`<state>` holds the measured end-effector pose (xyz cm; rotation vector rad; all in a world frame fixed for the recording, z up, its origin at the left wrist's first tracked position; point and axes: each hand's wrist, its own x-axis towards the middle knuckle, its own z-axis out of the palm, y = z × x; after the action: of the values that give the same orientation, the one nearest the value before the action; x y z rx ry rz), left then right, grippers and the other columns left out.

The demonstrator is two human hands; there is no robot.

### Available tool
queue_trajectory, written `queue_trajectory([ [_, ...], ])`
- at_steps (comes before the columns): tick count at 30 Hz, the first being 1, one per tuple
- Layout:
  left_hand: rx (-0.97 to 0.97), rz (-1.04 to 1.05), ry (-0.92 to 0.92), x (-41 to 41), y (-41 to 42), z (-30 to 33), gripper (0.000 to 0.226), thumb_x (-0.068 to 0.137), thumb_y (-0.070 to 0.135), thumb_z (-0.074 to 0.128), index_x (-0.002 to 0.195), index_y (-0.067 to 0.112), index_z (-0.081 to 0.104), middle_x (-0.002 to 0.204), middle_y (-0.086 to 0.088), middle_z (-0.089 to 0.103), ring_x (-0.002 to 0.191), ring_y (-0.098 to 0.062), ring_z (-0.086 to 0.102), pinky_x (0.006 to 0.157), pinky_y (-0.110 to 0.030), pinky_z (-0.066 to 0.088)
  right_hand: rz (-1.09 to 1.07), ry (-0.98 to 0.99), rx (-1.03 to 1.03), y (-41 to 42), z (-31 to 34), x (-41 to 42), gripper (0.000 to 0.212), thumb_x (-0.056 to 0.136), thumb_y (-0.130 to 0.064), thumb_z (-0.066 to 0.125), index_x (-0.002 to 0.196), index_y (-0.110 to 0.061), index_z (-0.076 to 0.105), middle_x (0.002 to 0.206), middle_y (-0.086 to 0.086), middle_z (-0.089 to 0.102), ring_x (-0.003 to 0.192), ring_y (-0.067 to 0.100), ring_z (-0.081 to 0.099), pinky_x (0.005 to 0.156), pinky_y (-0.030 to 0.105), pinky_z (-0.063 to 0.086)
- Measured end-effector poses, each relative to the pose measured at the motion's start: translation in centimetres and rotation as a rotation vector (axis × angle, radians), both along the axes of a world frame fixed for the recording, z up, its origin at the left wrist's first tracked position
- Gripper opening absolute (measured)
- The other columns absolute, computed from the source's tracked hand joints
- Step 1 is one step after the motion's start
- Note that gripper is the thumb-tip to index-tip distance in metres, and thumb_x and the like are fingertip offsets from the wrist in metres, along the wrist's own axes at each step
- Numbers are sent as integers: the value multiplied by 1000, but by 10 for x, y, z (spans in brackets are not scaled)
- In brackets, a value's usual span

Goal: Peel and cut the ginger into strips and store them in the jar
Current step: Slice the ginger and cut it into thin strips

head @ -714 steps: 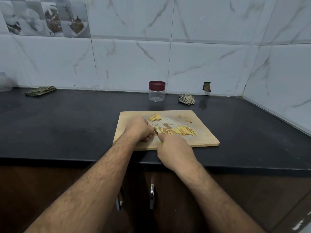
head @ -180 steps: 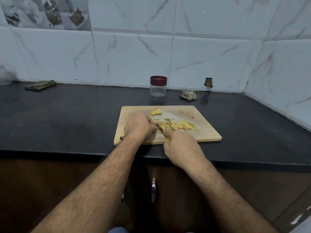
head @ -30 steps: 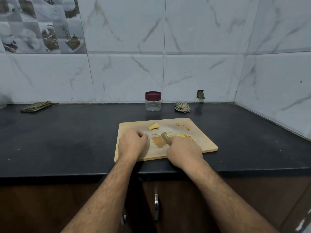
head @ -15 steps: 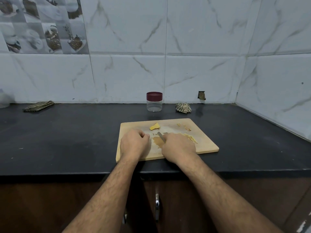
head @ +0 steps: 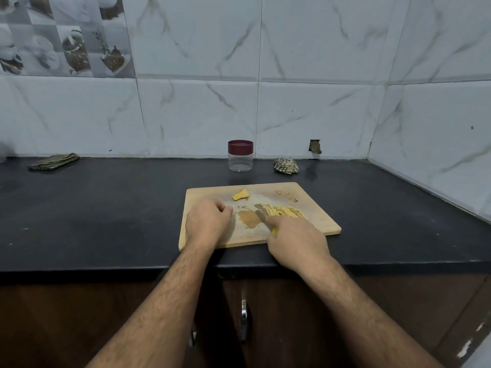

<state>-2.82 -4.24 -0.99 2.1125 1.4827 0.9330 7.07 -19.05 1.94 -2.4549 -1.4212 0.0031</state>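
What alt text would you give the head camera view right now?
A person's right hand holds a knife beside cut ginger strips on a wooden cutting board; the left hand rests curled nearby. A lidded jar stands behind.

The dark surface (head: 106, 208) lay open on the left, broken only by a folded cloth (head: 54, 161) far back by the wall. Behind the cutting board (head: 318, 221) a bare strip ran up to the jar (head: 240, 156), which stood with its maroon lid on near the tiled wall; a crumpled cloth (head: 286, 165) sat just right of it. On the board itself both hands took up the near half: the left hand (head: 207, 221) curled at the left edge, the right hand (head: 297, 241) holding a knife (head: 261, 215) against the heap of ginger strips (head: 284, 211). A ginger chunk (head: 240, 195) and small scraps (head: 288, 196) dotted the far edge. The side wall closed off the right.
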Motion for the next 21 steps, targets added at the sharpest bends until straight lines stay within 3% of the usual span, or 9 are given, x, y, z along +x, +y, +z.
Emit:
queue_trajectory([
  [4, -2, -1, 3, 0, 1, -1, 26, 92, 39, 59, 74, 23, 69, 79, 8, 68, 81, -17, 62, 67, -27, 43, -54, -13, -8, -4, -4, 8, 53, 95, -19, 43, 144, -39, 43, 119, -2, 64, 106, 21, 59, 73, 31, 45],
  [11, -4, 2, 3, 1, 1, -1, 28, 92, 39, 60, 71, 23, 68, 75, 11, 66, 79, -14, 61, 67, -28, 43, -42, 18, 35, -7, 1, 17, 54, 93, -19, 40, 143, -39, 46, 126, -1, 63, 114, 23, 57, 77, 33, 44],
  [17, -52, -64, 9, -1, 7, 4, 18, 93, 33, 61, 83, 22, 71, 82, 9, 67, 86, -14, 60, 71, -27, 43, -19, 50, 68, 7, 5, 21, 53, 90, -16, 43, 140, -34, 50, 123, -2, 64, 112, 24, 57, 77, 33, 44],
  [19, -70, -89, 16, 0, 13, 7, 13, 92, 32, 63, 85, 23, 70, 84, 8, 68, 87, -15, 63, 74, -28, 48, 11, 92, 78, 14, 5, 21, 44, 88, -14, 43, 127, -29, 57, 113, -2, 65, 104, 25, 57, 72, 33, 44],
  [21, -57, -110, 33, 2, 18, 10, 11, 92, 29, 63, 86, 23, 69, 85, 8, 67, 88, -16, 63, 77, -29, 51, 32, 127, 103, 24, 4, 21, 21, 87, -10, 43, 99, -21, 56, 93, -2, 59, 93, 25, 55, 68, 34, 43],
])
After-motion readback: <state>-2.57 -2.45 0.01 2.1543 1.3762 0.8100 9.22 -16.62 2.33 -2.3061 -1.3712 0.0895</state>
